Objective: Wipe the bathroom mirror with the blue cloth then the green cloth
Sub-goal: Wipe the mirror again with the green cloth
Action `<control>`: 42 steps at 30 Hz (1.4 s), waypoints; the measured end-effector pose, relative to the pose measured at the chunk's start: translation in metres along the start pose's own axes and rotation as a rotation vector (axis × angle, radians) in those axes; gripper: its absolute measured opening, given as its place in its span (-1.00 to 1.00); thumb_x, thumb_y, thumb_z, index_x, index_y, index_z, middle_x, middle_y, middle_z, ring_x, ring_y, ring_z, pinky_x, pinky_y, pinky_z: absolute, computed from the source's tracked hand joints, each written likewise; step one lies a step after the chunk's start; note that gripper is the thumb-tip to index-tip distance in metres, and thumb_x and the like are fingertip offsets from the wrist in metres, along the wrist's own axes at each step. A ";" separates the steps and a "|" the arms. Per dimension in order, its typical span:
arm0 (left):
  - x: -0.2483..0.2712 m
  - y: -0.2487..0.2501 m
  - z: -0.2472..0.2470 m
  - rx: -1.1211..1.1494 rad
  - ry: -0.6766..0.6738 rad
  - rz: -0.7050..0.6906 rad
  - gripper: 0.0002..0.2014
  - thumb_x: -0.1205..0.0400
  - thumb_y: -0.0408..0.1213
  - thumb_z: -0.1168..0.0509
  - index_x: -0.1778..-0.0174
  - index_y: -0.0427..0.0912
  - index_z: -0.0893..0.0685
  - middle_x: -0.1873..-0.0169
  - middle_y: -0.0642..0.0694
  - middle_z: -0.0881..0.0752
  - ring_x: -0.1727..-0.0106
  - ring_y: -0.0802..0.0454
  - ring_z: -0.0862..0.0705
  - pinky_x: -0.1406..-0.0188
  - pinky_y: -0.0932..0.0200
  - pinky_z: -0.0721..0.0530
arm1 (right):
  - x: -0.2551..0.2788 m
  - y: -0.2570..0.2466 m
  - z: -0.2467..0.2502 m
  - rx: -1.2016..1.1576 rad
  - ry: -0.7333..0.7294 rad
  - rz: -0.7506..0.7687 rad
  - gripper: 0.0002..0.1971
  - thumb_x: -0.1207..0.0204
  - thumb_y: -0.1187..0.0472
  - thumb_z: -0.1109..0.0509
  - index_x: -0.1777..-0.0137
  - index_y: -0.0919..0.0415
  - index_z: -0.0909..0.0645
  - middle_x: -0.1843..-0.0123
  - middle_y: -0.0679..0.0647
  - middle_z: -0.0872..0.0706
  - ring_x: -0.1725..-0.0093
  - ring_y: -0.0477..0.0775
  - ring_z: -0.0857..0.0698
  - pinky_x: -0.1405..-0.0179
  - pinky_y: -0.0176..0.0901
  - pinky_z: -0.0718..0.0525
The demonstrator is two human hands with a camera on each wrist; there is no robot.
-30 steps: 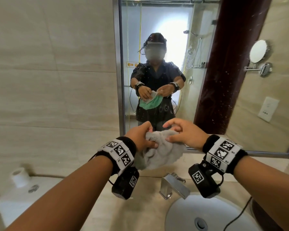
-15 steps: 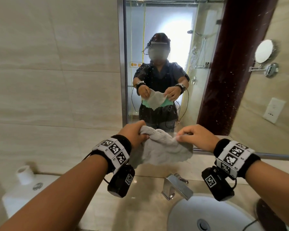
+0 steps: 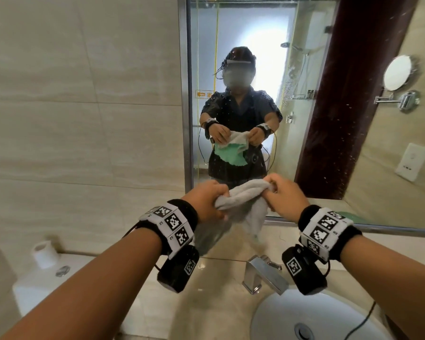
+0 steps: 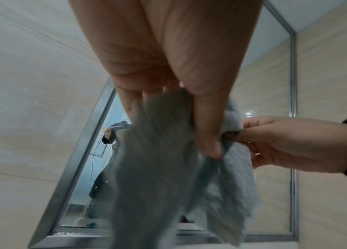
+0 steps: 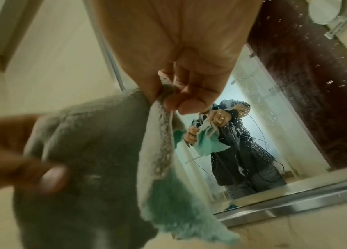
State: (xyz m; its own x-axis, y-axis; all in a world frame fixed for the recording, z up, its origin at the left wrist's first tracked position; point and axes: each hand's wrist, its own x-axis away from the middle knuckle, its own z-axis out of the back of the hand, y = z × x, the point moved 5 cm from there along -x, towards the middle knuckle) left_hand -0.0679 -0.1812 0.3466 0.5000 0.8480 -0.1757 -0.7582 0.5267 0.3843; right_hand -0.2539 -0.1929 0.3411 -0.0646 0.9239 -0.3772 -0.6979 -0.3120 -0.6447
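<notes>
Both hands hold one cloth (image 3: 243, 200) in front of the mirror (image 3: 255, 57), above the counter. Its near side is grey; the reflection and the right wrist view show a green far side (image 5: 168, 193). My left hand (image 3: 219, 204) grips the cloth's left upper edge, thumb over the fabric (image 4: 157, 168). My right hand (image 3: 272, 190) pinches the right upper edge between thumb and fingers (image 5: 179, 102). The cloth sags between the hands and hangs down. Water droplets speckle the glass. A small teal-blue patch (image 5: 231, 206) shows at the mirror's lower edge; I cannot tell what it is.
A chrome faucet (image 3: 263, 273) and white basin (image 3: 304, 315) sit below the hands. A toilet tank (image 3: 47, 278) with a paper roll (image 3: 43, 251) stands lower left. Beige tiled wall fills the left. The mirror reflects a round magnifying mirror (image 3: 398, 72) and a dark door.
The bunched cloth has been pulled out between the hands, which moved apart and slightly up toward the mirror. More of the green side now shows in the reflection.
</notes>
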 end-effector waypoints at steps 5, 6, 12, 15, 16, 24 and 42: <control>0.010 -0.005 -0.004 0.218 -0.084 0.052 -0.67 -0.55 0.05 -0.36 -0.14 -0.04 -0.69 -0.19 0.00 -0.60 -0.13 0.07 -0.62 -0.15 0.14 -0.62 | -0.007 0.008 0.002 -0.275 -0.044 -0.132 -0.87 -0.63 0.35 -0.18 0.07 0.13 -0.48 0.32 0.17 -0.63 0.39 0.06 -0.62 0.47 -0.18 -0.60; 0.008 -0.005 -0.001 0.238 -0.031 0.052 -0.66 -0.58 0.02 -0.33 -0.24 0.00 -0.63 -0.23 0.00 -0.60 -0.17 0.06 -0.62 -0.16 0.14 -0.61 | -0.007 0.006 0.002 -0.297 -0.056 -0.131 -0.89 -0.64 0.35 -0.18 0.04 0.16 -0.49 0.32 0.16 -0.62 0.36 0.09 -0.61 0.43 -0.12 -0.60; -0.008 0.002 -0.008 0.322 -0.013 0.154 -0.23 -0.49 -0.02 -0.46 -0.56 0.10 -0.21 -0.44 -0.07 -0.48 -0.36 -0.07 -0.55 -0.30 0.04 -0.57 | -0.007 -0.013 0.001 -0.644 -0.129 -0.165 -0.87 -0.60 0.39 -0.22 0.07 0.15 -0.52 0.26 0.14 -0.68 0.29 0.05 -0.69 0.27 -0.12 -0.70; -0.013 0.004 -0.014 0.321 -0.003 0.167 -0.36 -0.54 -0.09 -0.42 -0.49 0.06 -0.27 -0.25 -0.09 -0.61 -0.16 -0.07 -0.66 -0.04 0.10 -0.71 | -0.004 -0.018 0.002 -0.782 -0.184 -0.164 -0.86 -0.58 0.42 -0.22 0.07 0.17 -0.52 0.23 0.11 -0.71 0.22 0.07 -0.72 0.26 -0.17 -0.71; -0.015 0.004 -0.014 0.286 0.005 0.158 -0.44 -0.57 -0.11 -0.38 -0.45 0.04 -0.30 -0.19 -0.10 -0.65 -0.11 -0.07 -0.68 0.02 0.12 -0.71 | -0.003 -0.017 0.003 -0.780 -0.209 -0.172 -0.86 -0.58 0.42 -0.22 0.06 0.17 -0.52 0.19 0.13 -0.72 0.17 0.10 -0.73 0.19 -0.13 -0.73; -0.020 0.000 -0.007 0.214 0.055 0.150 -0.66 -0.60 -0.15 -0.35 -0.16 -0.03 -0.34 0.14 0.00 -0.63 0.17 0.03 -0.65 0.32 0.28 -0.65 | 0.001 -0.024 0.019 0.045 -0.171 0.163 -0.54 -0.41 0.25 -0.43 -0.29 -0.04 -0.45 -0.25 -0.03 -0.54 -0.15 -0.19 -0.54 -0.09 -0.42 -0.52; -0.016 -0.007 0.006 0.026 0.090 0.158 -0.74 -0.66 -0.07 -0.25 -0.20 -0.07 -0.49 0.01 -0.08 -0.70 0.02 -0.05 -0.68 -0.05 0.01 -0.70 | -0.007 -0.038 0.012 0.126 -0.060 0.188 -0.76 -0.47 0.32 -0.35 -0.07 0.01 -0.66 0.13 -0.01 -0.74 0.12 -0.03 -0.69 0.07 -0.08 -0.69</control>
State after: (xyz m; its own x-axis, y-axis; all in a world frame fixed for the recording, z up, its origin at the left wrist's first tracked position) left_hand -0.0679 -0.1983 0.3525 0.3349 0.9227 -0.1912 -0.8129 0.3855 0.4366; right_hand -0.2351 -0.1851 0.3761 -0.2417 0.8649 -0.4399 -0.7526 -0.4532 -0.4777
